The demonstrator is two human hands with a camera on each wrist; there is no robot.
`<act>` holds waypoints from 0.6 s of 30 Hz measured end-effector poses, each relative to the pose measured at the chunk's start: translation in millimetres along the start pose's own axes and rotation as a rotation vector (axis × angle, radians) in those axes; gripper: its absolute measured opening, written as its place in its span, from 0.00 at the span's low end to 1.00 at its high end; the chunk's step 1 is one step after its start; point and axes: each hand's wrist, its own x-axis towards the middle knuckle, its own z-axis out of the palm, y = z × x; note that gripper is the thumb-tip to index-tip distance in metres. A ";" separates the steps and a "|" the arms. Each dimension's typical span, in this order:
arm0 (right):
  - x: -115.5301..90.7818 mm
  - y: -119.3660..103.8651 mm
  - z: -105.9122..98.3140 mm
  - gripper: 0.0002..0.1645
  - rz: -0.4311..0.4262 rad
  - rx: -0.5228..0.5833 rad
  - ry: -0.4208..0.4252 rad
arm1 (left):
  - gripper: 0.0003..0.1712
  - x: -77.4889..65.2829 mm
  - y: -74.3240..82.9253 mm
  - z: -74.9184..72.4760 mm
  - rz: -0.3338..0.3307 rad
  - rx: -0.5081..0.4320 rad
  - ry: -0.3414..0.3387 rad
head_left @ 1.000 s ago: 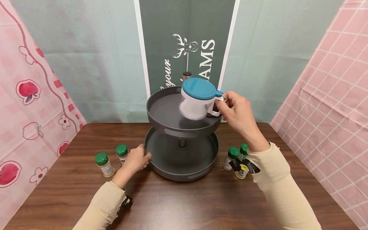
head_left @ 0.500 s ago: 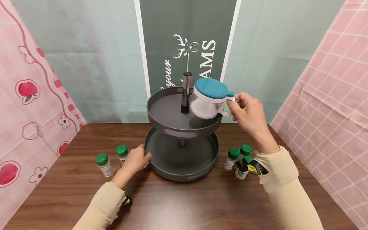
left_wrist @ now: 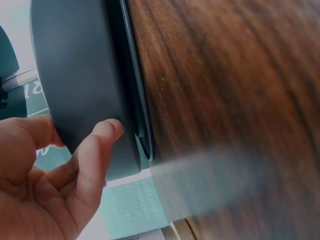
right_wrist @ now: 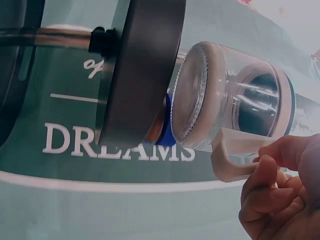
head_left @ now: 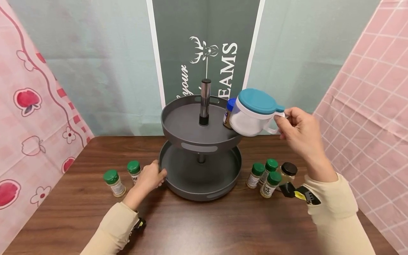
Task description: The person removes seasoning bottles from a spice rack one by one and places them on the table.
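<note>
In the head view, my right hand [head_left: 301, 134] pinches the white handle of a clear canister [head_left: 250, 122] with a blue lid and white powder inside. The canister is held in the air by the right side of a dark grey two-tier turntable [head_left: 199, 147], overlapping the upper tray's rim. From below, the right wrist view shows the canister's glass base [right_wrist: 192, 95] apart from that tray. My left hand [head_left: 149, 177] grips the lower tray's left edge, with thumb at the rim and fingertips [left_wrist: 111, 129] on the outer wall. A blue-capped jar [head_left: 228, 115] stands on the upper tray, partly hidden.
Two green-capped spice jars [head_left: 114, 183] stand left of the turntable, one partly behind my left hand. Several jars stand at the right, including a green-capped one [head_left: 269, 185] and a black-capped one [head_left: 288, 170]. A metal post [head_left: 205, 101] rises from the upper tray.
My right hand has carried the canister rightward from over the upper tray's middle to its right edge, uncovering the post and the blue-capped jar. My left hand has stayed on the lower tray.
</note>
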 end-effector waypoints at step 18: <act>-30.1 39.2 -22.6 0.06 0.103 -0.100 0.111 | 0.15 -0.5 -0.2 1.3 -0.036 -0.008 -0.003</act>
